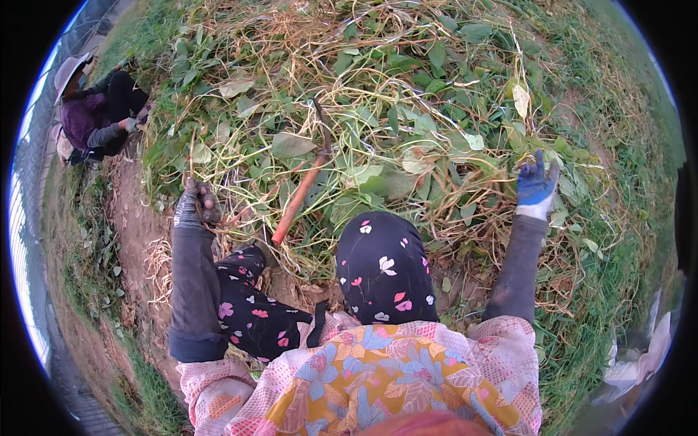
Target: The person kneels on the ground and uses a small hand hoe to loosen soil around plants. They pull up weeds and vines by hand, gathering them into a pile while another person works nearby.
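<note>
Gathering vines (407,94) before my knees (385,269), I judge; left hand (197,203) curled, can't tell if gripping; right hand (536,186) parted among leaves (573,182); sickle (299,196) between. Next calls for firm pinch.

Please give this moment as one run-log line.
left hand: at vines; right hand: at vines; sickle: lying on vines; co-worker: upper left

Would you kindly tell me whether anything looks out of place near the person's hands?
One thing: the red-handled sickle lies loose on the tangled vines between the left hand and right hand, held by neither. Its bare blade among the stems might be easily overlooked.
</note>
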